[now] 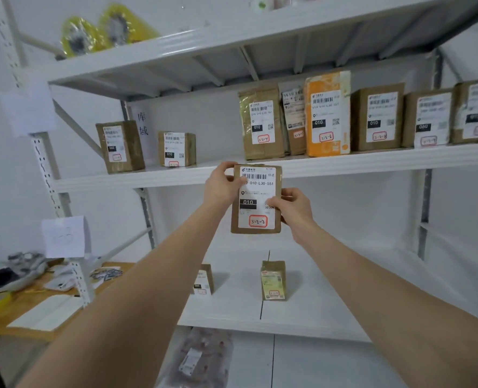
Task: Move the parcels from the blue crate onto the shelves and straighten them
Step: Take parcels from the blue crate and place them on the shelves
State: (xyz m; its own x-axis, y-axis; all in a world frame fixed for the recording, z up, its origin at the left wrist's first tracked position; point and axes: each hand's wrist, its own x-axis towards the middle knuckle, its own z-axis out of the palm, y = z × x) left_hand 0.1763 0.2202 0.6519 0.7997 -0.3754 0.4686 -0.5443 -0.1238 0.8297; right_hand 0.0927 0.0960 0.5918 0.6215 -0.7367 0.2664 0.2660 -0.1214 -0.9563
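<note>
The left forearm hides half of a small parcel (204, 282) on the lower shelf (344, 317); the rightmost parcel (477, 112) on the middle shelf (372, 161) is cut by the frame edge, its label too blurred to read. The held parcel (256, 200), brown and upright, is in the air before the middle shelf's front edge; the left hand (221, 186) grips its upper left corner; the right hand (294, 208) pinches its right edge; its label reads "010-010-L30-551", "010" on black, and a handwritten "3-2-2" in a red frame; a tall brown parcel (261, 127) on the middle shelf shows "3-2-4".
</note>
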